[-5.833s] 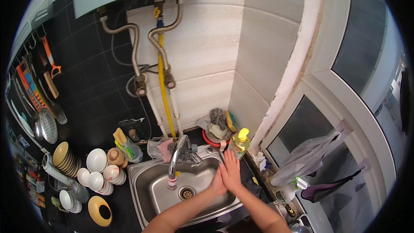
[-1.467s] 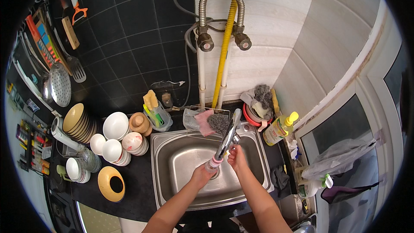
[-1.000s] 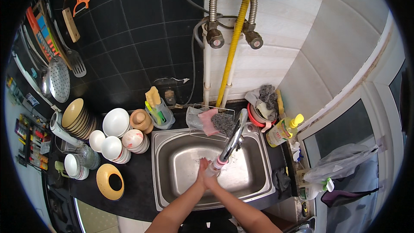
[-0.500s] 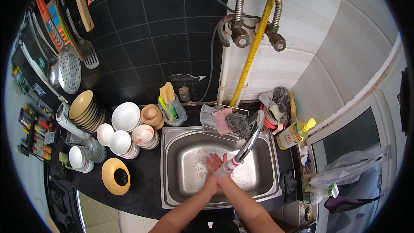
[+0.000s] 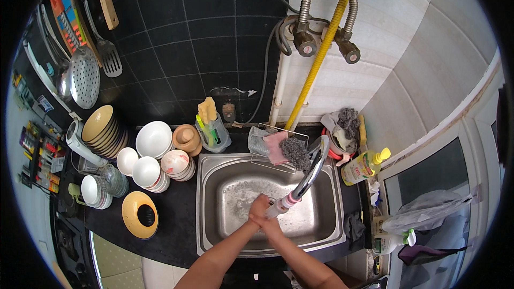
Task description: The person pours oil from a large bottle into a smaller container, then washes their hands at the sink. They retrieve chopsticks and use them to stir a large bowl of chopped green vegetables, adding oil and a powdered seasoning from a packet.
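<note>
My left hand and my right hand are pressed together in the steel sink, beneath the faucet. The faucet's pinkish-white nozzle comes right down beside them and covers part of the hands. The left hand looks rounded, the back of it turned up, its fingers out of sight. Most of the right hand is hidden by the left one and the nozzle. No object shows in either hand. The sink floor is wet around them.
Stacked white bowls, yellow bowls and a yellow dish stand left of the sink. A wire rack with a pink cloth and grey scourer sits behind. A yellow soap bottle stands right.
My left hand was spread with its fingers stretched out; now it is drawn in and rounded against the right hand. The view has shifted slightly.
</note>
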A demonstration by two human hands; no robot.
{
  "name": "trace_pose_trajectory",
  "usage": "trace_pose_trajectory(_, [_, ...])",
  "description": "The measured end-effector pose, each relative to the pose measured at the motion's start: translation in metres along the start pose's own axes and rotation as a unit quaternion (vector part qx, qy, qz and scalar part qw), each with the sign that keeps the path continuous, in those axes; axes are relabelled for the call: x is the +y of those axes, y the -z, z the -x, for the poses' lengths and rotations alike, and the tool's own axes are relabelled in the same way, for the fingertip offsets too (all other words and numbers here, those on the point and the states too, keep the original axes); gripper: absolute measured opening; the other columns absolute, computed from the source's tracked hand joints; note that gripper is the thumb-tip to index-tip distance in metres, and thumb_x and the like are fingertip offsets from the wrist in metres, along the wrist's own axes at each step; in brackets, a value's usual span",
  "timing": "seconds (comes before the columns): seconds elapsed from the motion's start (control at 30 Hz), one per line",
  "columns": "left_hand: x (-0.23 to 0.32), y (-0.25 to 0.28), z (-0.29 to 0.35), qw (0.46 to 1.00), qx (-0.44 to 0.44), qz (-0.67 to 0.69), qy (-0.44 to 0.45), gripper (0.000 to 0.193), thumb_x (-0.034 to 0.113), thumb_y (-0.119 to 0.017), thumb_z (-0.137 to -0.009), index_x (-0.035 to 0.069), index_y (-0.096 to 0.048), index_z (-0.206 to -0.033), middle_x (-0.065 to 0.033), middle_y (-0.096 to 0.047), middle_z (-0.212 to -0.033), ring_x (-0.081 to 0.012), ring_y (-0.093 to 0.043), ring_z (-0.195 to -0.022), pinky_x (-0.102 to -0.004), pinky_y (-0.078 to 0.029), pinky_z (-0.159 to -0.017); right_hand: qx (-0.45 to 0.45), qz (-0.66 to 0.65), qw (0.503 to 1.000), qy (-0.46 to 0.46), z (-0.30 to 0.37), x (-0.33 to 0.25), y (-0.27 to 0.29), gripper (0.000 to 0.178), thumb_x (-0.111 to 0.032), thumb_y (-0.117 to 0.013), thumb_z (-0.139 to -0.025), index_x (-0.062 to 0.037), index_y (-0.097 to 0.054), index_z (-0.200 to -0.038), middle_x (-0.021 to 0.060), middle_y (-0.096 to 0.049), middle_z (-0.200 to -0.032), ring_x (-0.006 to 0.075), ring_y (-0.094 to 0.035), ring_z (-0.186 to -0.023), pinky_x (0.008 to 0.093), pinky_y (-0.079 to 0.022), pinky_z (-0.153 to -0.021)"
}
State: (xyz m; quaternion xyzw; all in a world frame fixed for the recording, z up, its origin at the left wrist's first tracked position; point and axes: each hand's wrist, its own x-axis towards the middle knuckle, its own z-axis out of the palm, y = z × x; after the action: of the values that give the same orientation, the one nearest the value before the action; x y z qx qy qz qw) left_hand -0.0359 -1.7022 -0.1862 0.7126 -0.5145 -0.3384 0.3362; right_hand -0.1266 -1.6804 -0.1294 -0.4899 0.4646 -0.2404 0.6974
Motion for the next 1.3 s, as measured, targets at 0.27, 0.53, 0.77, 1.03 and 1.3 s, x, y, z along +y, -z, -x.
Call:
trace_pose_trajectory(0.27, [0.04,0.004,0.046,0.979,-0.035,0.069,-0.191,0.048,-0.004,-0.048,-0.073,-0.001,-0.048,-0.121,-0.0223,-0.043,-0.128,-0.0361,-0.041,-0.119,-0.0372,-0.032,-0.099,0.01,-0.417,0.892,-0.174,-0.068,0.057,0.042,0.017,-0.025,-0.063,-0.083,-0.0132,-0.054,-0.091,0.0058,-0.055,-0.074,0.0216,-0.058,-0.067,0.0382,-0.051,-0.061])
trace_pose_trajectory(0.53, [0.036,0.022,0.055,0.972,-0.109,0.202,-0.051,0.04,-0.005,-0.045,-0.072,0.001,-0.055,-0.111,-0.0199,-0.057,-0.11,-0.0355,-0.052,-0.106,-0.0381,-0.038,-0.095,0.065,-0.448,0.885,-0.11,-0.098,0.091,0.051,0.02,-0.029,-0.062,-0.084,-0.0156,-0.051,-0.074,0.0028,-0.054,-0.07,0.0175,-0.051,-0.058,0.0357,-0.044,-0.053])
trace_pose_trajectory(0.77, [-0.006,-0.012,0.022,0.966,-0.114,-0.084,-0.218,0.045,0.01,-0.046,-0.078,0.007,-0.047,-0.123,-0.019,-0.046,-0.127,-0.0366,-0.04,-0.12,-0.0427,-0.035,-0.098,-0.073,0.106,0.949,0.287,-0.077,0.067,0.054,0.046,-0.003,-0.059,-0.08,-0.0084,-0.035,-0.119,0.0118,-0.056,-0.105,0.0222,-0.059,-0.084,0.0362,-0.051,-0.071])
trace_pose_trajectory(1.03, [0.036,0.0,0.003,0.991,-0.089,0.089,0.037,0.059,0.043,-0.038,-0.089,0.012,-0.028,-0.137,-0.0126,-0.035,-0.138,-0.0296,-0.035,-0.126,-0.0417,-0.025,-0.105,0.021,0.265,0.897,0.354,0.013,-0.03,-0.015,0.022,-0.018,-0.054,-0.083,-0.0051,-0.06,-0.1,0.0159,-0.059,-0.105,0.0298,-0.05,-0.109,0.0405,-0.038,-0.092])
trace_pose_trajectory(1.3, [0.042,-0.004,0.028,0.744,-0.021,0.614,0.262,0.073,0.06,-0.032,-0.089,0.007,-0.025,-0.138,-0.0074,-0.029,-0.14,-0.0223,-0.032,-0.127,-0.032,-0.029,-0.103,0.225,-0.081,0.967,0.09,-0.078,0.006,-0.009,0.025,-0.024,-0.055,-0.084,-0.0043,-0.063,-0.097,0.0179,-0.059,-0.105,0.0316,-0.047,-0.112,0.0418,-0.035,-0.096])
